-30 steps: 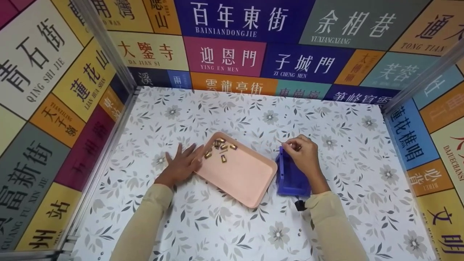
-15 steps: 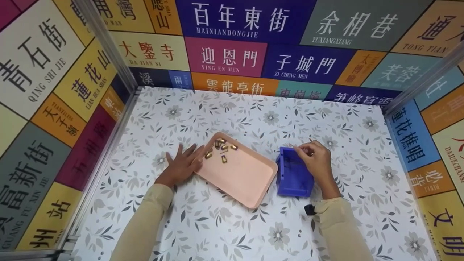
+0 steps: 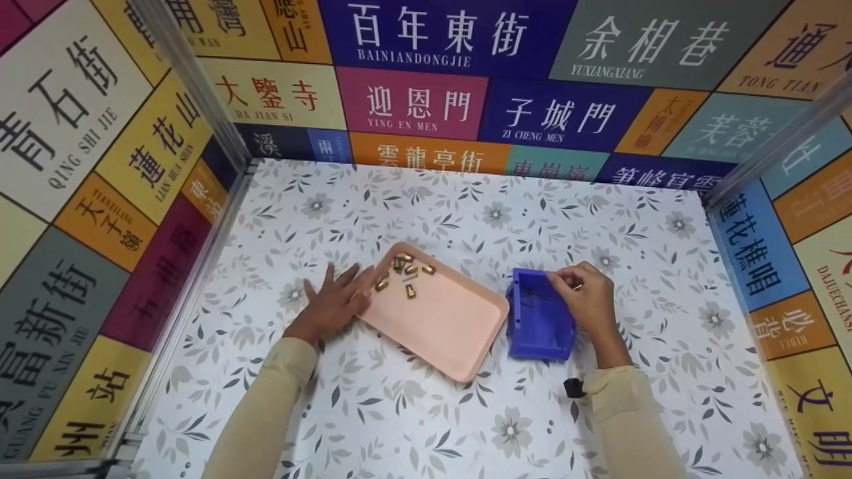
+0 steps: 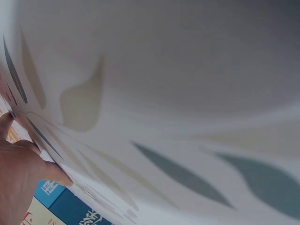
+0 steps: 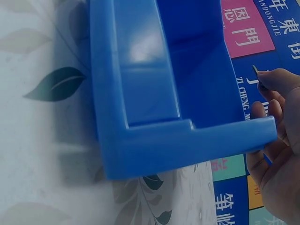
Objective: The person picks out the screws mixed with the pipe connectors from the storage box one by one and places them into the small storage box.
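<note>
My right hand [image 3: 589,293] is at the right rim of a blue plastic bin [image 3: 540,349]. Between thumb and fingers it pinches a screw [image 5: 255,71], whose threaded tip pokes out in the right wrist view. Several thin dark screws [image 3: 534,297] lie inside the bin. With fingers spread, my left hand [image 3: 329,303] rests on the tablecloth, its fingertips at the left edge of a pink tray [image 3: 452,332]. Several small brass-coloured cylindrical pieces [image 3: 411,291] are gathered at the tray's far left end. In the left wrist view, only part of the left hand [image 4: 21,176] shows.
A white cloth with grey leaves and flowers [image 3: 512,426] covers the table. Panels with street names [image 3: 426,106] wall it in at the back, left and right. Tray and bin stand close side by side.
My right hand has moved from the bin's far left corner to its right rim, uncovering the inside. The left hand, tray and brass-coloured pieces have stayed put.
</note>
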